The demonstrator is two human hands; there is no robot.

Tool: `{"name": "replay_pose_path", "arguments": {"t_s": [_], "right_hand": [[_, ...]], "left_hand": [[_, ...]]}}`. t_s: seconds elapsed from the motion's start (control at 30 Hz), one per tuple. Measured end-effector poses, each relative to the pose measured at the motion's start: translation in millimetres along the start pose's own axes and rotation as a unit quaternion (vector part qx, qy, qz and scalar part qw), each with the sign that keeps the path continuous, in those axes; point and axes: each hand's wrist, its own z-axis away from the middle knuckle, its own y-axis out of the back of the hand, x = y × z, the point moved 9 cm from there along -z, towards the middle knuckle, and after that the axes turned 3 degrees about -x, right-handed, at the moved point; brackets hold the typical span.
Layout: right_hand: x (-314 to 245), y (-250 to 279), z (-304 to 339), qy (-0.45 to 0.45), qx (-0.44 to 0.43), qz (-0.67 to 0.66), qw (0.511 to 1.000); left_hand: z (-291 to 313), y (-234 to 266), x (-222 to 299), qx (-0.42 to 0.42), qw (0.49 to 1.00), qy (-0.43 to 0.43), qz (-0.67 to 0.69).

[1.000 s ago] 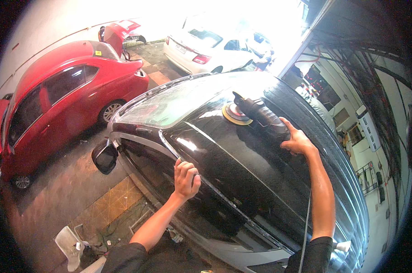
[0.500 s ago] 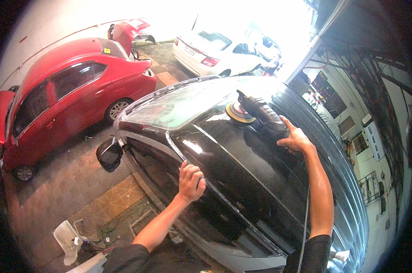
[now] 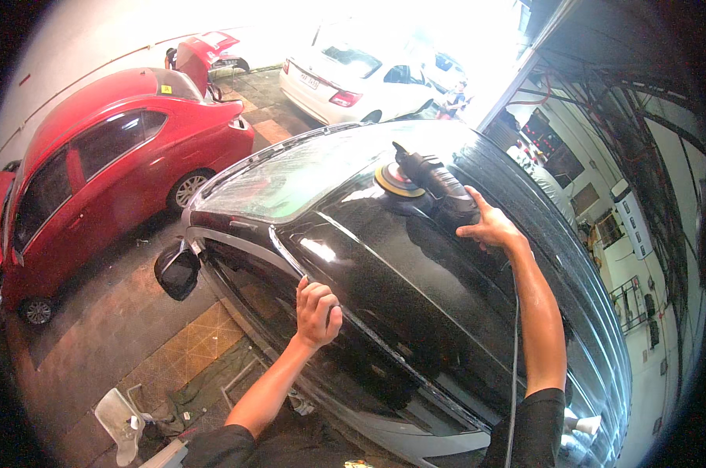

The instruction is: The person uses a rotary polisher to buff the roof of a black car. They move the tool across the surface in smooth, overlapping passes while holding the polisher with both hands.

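Note:
My right hand is wrapped round the rear of a black polisher, its arm stretched far over the roof. The polisher's round pad, with a yellowish rim, rests on the glossy black car roof near the top of the windshield. A cord hangs from the tool along my right forearm. Nearer, on the left, my left hand is closed over the roof's side edge, fingers curled against the trim strip. The hand hides the exact spot it grips.
A red sedan stands to the left, a white car beyond the windshield. The black car's side mirror juts out on the left. A white plastic chair is at lower left. Wall shelving lines the right side.
The whole scene has shifted slightly left in the picture. The polisher stays at nearly the same spot on the roof, and my left hand keeps its hold on the edge.

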Motion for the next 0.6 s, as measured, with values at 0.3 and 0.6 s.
{"name": "replay_pose_path", "arguments": {"t_s": [0.3,0.6], "right_hand": [[37,15,23,-0.032,0.012,-0.045,0.998],[45,4,40,-0.021,0.008,-0.009,1.000]], "left_hand": [[2,-3,-1,-0.004,1.000,0.004,-0.001],[0,-1,1,-0.011,1.000,0.013,-0.004]]}}
